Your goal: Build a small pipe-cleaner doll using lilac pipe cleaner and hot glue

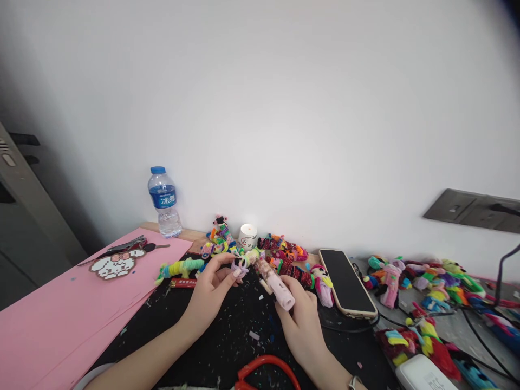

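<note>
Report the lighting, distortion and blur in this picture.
Head view: wall brightest near its middle, dimmer at left; head view: socket panel slants near the right edge, likely lens distortion; head view: blurred dark shape in the top right corner.

Craft workspace — fuzzy figures [391,283], scraps [254,336]

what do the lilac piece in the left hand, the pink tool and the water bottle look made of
Lilac piece: probably chenille stem, soft and matt, going by its fuzzy look.
Pink tool: likely hard plastic; smooth, pale casing with brownish marks.
Water bottle: probably plastic, clear and glossy, with highlights on see-through sides.
</note>
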Available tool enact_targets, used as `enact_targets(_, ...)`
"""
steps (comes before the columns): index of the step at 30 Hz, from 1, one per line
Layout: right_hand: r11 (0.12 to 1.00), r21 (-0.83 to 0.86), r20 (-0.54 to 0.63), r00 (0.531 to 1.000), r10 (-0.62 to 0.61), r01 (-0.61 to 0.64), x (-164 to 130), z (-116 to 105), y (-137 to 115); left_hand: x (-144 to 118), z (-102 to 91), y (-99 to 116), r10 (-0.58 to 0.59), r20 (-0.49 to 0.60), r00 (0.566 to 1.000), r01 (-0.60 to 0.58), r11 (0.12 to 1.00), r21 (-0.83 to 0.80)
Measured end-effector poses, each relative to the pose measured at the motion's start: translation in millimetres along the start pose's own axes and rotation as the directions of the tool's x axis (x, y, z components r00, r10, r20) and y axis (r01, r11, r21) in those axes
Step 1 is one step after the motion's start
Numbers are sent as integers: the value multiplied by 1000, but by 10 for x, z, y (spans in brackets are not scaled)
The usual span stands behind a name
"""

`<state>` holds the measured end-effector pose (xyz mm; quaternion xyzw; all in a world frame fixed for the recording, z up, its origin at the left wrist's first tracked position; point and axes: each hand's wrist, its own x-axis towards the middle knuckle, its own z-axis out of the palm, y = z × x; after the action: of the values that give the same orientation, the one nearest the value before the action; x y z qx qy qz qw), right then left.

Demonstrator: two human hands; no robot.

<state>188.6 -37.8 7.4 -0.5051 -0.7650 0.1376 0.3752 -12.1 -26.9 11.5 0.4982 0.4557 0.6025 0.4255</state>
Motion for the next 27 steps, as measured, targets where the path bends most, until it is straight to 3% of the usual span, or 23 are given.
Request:
enact_targets(5,988,-145,79,996,-37,48,-28,22,-15,-22,1,28,59,-53,997,-55,996,74)
enact_targets(10,978,-190,113,991,-70,91,-43,20,-61,-77,13,9,56,64,996,-63,991,118)
enact_targets(21,957,1,56,956,-290,290,-90,19,-127,-211,61,32,144,310,940,-213,956,202)
enact_targets(27,950,35,-30,950,-310,311,-99,90,-103,-212,73,6,126,347,929,-203,959,197)
